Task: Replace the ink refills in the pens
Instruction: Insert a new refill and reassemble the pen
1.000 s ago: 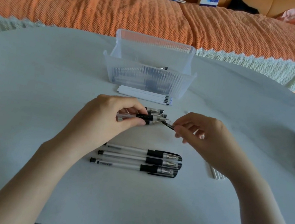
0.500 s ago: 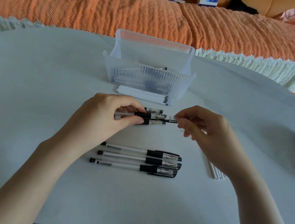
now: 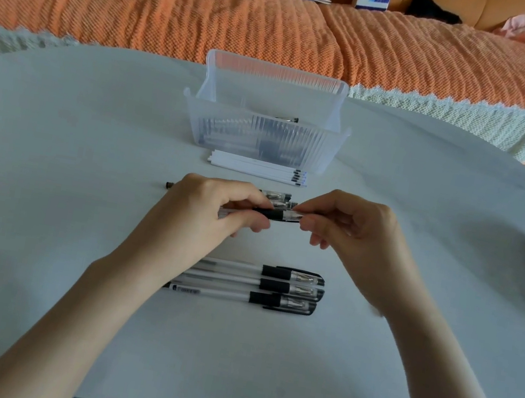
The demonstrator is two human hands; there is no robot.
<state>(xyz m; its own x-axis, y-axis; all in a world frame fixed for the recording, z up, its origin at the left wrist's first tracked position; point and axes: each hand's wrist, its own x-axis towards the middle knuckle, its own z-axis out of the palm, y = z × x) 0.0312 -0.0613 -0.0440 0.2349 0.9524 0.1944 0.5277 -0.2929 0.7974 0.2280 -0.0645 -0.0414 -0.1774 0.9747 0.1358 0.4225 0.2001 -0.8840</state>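
Closer together now, the right hand (image 3: 351, 238) pinches the pen (image 3: 281, 215) by its clear tip, the left hand (image 3: 210, 214) grips its barrel, over the pale worktop (image 3: 40, 231); an orange-covered sofa (image 3: 147, 6) stands beyond.

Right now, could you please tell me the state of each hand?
Left hand: closed around the pen, holding its barrel.
Right hand: closed, pinching the same pen's clear tip end.

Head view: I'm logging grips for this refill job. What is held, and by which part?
One pen, in both hands: the left hand grips its clear barrel, and the right hand pinches its clear tip end.
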